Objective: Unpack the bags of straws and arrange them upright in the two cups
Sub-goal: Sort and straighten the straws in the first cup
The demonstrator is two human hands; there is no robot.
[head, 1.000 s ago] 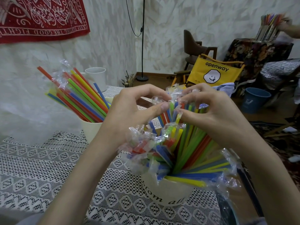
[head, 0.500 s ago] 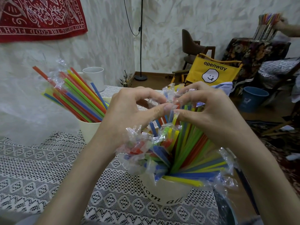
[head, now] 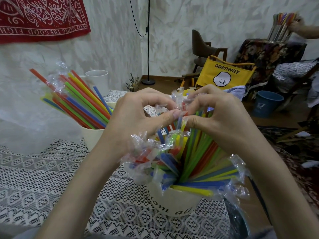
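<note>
Clear crinkled plastic wraps the tips of many straws (head: 195,152) that fan out of the near cup (head: 174,202), a cream one with dark script on its wall, standing on the white lace tablecloth (head: 51,178). Above this cup the two hands meet over the bundle. The left hand (head: 138,116) has its thumb and curled fingers pinching a wrapped straw tip (head: 179,107), and the right hand (head: 219,114) pinches the same scrap of wrapper from the other side, thumb tips almost touching. The straws under them are green, yellow, blue, red and orange; several lean far to the right over the rim, still in their sleeves. To the left and farther back, a second cream cup (head: 91,137) holds another bunch of straws (head: 77,102) leaning left, most of them bare, with a twist of clear wrapper caught near their upper ends. Behind it stands a white mug (head: 97,81). A sheet of clear plastic (head: 25,118) lies at the table's left edge. Across the room a yellow folding chair (head: 226,75) reads "openway", and a blue bucket (head: 266,104) sits on the floor near it.
</note>
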